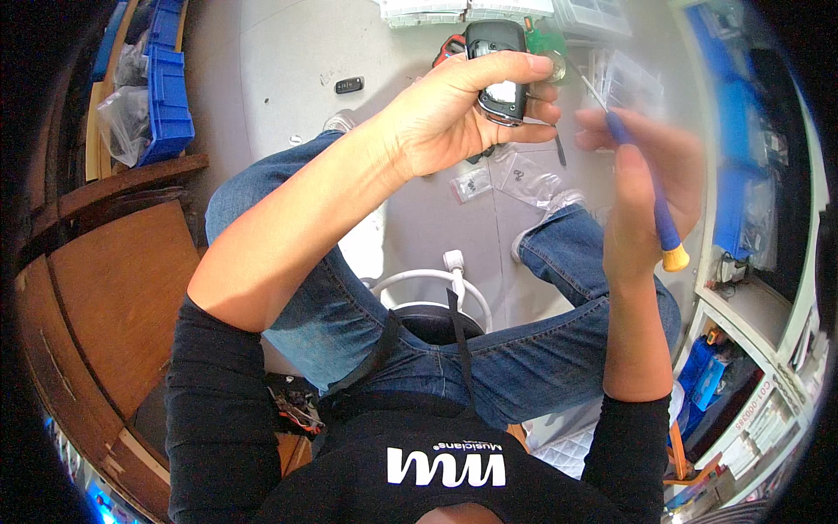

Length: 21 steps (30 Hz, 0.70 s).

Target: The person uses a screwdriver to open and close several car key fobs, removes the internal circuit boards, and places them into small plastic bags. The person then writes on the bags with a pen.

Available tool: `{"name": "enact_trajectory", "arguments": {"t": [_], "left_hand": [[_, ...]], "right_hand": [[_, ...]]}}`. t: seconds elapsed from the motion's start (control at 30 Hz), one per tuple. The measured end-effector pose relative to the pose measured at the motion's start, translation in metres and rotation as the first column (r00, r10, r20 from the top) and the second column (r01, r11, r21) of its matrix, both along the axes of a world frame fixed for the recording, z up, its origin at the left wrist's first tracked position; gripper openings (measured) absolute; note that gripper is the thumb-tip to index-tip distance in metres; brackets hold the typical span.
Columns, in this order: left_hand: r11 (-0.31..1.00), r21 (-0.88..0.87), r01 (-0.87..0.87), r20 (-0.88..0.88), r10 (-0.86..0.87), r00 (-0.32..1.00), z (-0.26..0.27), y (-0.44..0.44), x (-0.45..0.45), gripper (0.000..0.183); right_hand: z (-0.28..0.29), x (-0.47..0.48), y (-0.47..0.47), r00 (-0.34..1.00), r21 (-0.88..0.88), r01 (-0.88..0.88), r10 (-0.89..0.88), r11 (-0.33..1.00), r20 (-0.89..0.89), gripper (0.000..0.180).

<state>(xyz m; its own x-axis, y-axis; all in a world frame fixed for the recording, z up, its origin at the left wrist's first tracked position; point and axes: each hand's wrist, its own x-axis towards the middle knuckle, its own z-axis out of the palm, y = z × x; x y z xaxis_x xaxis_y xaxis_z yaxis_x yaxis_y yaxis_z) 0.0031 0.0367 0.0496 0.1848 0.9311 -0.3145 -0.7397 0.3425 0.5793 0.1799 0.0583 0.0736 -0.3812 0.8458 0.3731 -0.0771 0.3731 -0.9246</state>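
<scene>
My left hand (452, 114) is raised over the floor and holds a black car key fob (496, 38) with silver trim against its fingers. Between the thumb and fingers of that hand there also sits a small green circuit board (543, 42) with a round, clear-looking part (557, 67) on it. My right hand (655, 177), blurred, grips a screwdriver with a blue handle (661, 209) and a yellow end cap. Its thin metal shaft (592, 88) points up at the board's edge; whether the tip touches is too blurred to tell.
Another black key fob (349, 85) lies on the grey floor. Small clear plastic bags (531, 180) and a thin dark tool (560, 149) lie below my hands. Clear plastic cases (628, 78) stand beyond. Blue bins (169, 98) line the left, shelving (736, 295) the right. A white ring (432, 275) is between my legs.
</scene>
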Motion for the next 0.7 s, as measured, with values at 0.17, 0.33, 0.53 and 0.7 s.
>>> {"name": "enact_trajectory", "arguments": {"t": [0.17, 0.33, 0.53, 0.7], "left_hand": [[1.0, -0.017, -0.001, -0.001, 0.001, 1.0, 0.0004, -0.0002, 0.0001, 0.025], [1.0, 0.02, -0.001, 0.016, 0.001, 1.0, -0.0005, 0.0001, 0.0005, 0.025], [1.0, 0.003, 0.008, -0.015, -0.008, 1.0, -0.0027, 0.0002, 0.0001, 0.025], [0.997, 0.07, 0.024, -0.075, -0.018, 0.997, -0.0084, 0.0037, -0.0035, 0.023]], "right_hand": [[0.0007, -0.001, -0.0006, 1.0, -0.002, 0.004, -0.004, 1.0, 0.0, 0.018], [0.0, -0.0016, -0.0001, 1.0, -0.01, 0.006, -0.006, 1.0, -0.014, 0.016], [0.0008, 0.0, -0.0003, 1.0, -0.018, -0.013, 0.013, 1.0, -0.012, 0.015], [0.0031, -0.0003, -0.003, 0.999, 0.014, -0.041, 0.041, 0.999, 0.024, 0.017]]}}
